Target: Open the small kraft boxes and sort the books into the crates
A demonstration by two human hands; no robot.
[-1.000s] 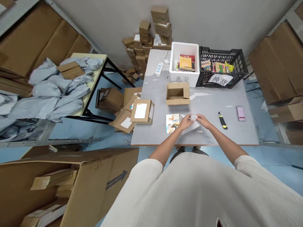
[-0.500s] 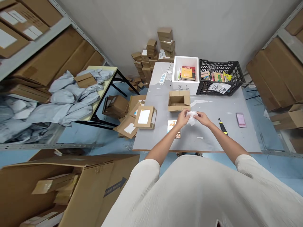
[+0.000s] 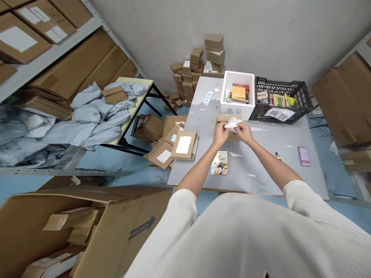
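Where a crumpled white sheet (image 3: 232,123) is held: left hand (image 3: 221,135) and right hand (image 3: 244,132) pinch it between them — before a small carton (image 3: 233,136), partly hiding it.
Gray table (image 3: 189,172): an illustrated booklet (image 3: 219,163) lies flat — toward the front edge.

The left grip (image 3: 221,134) and right grip (image 3: 245,132) are moving forward over the open carton (image 3: 233,136), covering part of it. The white sheet (image 3: 232,123), spread loosely a second ago, is bunching up between them. The forearms are uncovering the booklet (image 3: 219,164) and hiding most of the cutter (image 3: 278,156).
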